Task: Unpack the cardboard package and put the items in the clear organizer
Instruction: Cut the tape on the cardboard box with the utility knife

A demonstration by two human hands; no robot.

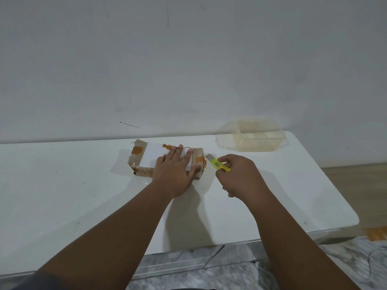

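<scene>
A small cardboard package (pixel 144 159), wrapped in clear and orange tape with a white label on top, lies near the back of the white table (pixel 62 195). My left hand (pixel 174 172) lies flat on its right half, fingers spread, pressing down. My right hand (pixel 238 174) grips a yellow-green utility knife (pixel 218 165); its bare blade points up-left, just off the package's right end. The clear organizer (pixel 254 136) stands at the table's back right corner and looks empty.
A plain white wall rises right behind the table. The table's right edge ends near wooden flooring (pixel 356 185), with a strip of orange tape (pixel 377 233) on the floor. Marbled floor (pixel 188 275) shows below the front edge.
</scene>
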